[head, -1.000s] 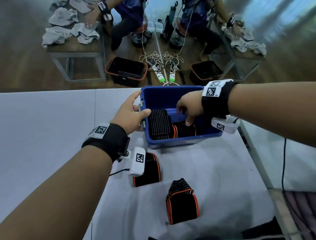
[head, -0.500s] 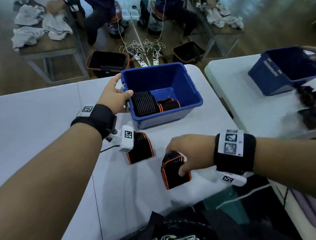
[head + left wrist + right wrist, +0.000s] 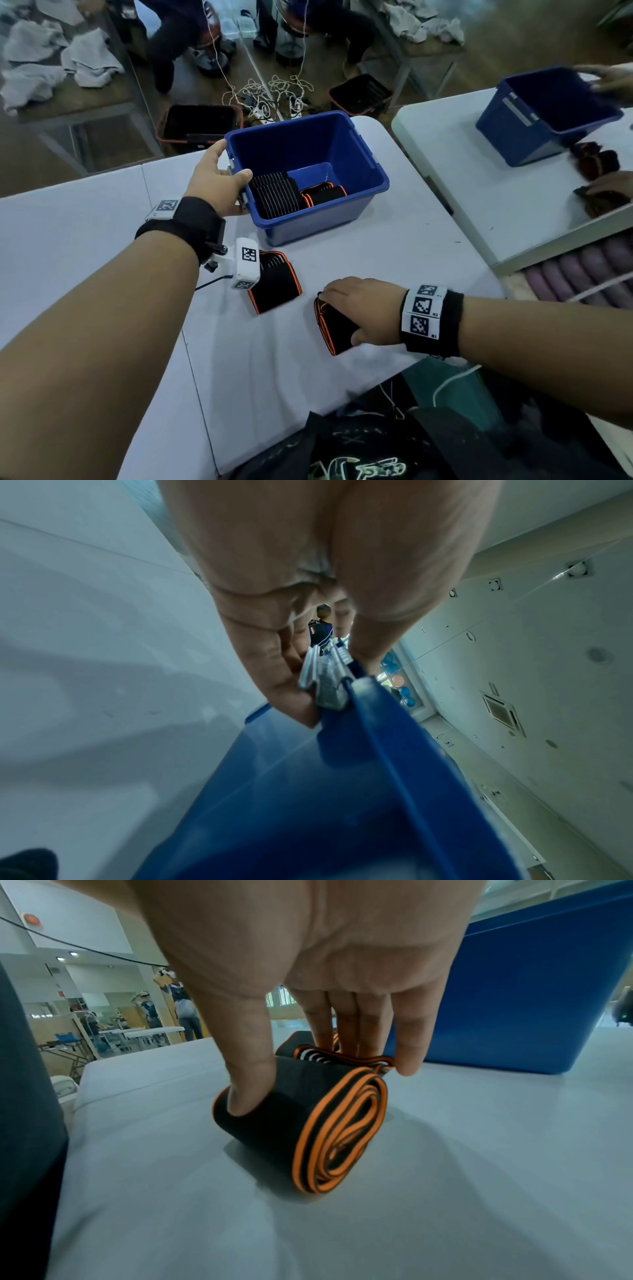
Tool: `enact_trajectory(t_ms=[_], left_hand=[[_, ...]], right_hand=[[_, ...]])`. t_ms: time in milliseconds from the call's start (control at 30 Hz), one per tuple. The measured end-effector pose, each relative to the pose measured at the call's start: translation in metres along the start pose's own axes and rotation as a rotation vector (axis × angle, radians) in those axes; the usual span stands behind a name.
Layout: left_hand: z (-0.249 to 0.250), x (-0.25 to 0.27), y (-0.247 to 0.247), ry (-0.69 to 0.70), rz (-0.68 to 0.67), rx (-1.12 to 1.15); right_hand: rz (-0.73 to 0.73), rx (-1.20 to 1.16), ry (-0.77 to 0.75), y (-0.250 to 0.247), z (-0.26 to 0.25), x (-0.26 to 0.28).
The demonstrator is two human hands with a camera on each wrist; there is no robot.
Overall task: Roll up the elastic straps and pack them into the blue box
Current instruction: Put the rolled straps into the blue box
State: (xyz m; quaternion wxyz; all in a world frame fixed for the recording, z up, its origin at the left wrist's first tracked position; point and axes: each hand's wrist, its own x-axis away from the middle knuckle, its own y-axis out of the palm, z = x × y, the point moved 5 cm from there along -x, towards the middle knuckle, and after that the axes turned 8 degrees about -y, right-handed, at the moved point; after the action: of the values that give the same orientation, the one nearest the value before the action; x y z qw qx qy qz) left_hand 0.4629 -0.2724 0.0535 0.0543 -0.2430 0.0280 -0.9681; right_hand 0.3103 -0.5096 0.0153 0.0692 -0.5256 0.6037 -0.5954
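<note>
**Soft roll, pinch it across**

My right hand (image 3: pixel 329 993) pinches the rolled strap (image 3: pixel 301 1123) on the table (image 3: pixel 394 260), near the blue box (image 3: pixel 373 171); my left hand (image 3: pixel 214 185) grips the box's rim. The strap looks light and springy, so I'd squeeze across the coil.

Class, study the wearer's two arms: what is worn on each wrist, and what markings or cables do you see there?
Both forearms are bare, without sleeves. Each wrist carries a black band bearing white tags with black square-pattern markers. A white camera unit, also marked, hangs under the left wrist, with a thin black cable trailing from it.
</note>
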Motion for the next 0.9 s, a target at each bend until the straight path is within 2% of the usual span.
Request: enact_trajectory(t_ms=[267,600,700,900], left_hand=[[0.001,0.001,0.0,-0.002,-0.003,0.002],[0.001,-0.001,-0.003,-0.006,-0.005,0.01],[0.0,-0.002,-0.002,-0.015,-0.016,0.027],[-0.002,-0.005,-0.005,0.016,-0.016,0.046]], right_hand=[[-0.05,0.014,0.016,0.01,0.004,-0.007],[-0.007,-0.229,0.168,-0.014,0.016,-0.019],[0.077,-0.256,0.184,-0.045,0.021,-0.009],[0.387,-0.276,0.233,-0.174,0.047,0.029]])
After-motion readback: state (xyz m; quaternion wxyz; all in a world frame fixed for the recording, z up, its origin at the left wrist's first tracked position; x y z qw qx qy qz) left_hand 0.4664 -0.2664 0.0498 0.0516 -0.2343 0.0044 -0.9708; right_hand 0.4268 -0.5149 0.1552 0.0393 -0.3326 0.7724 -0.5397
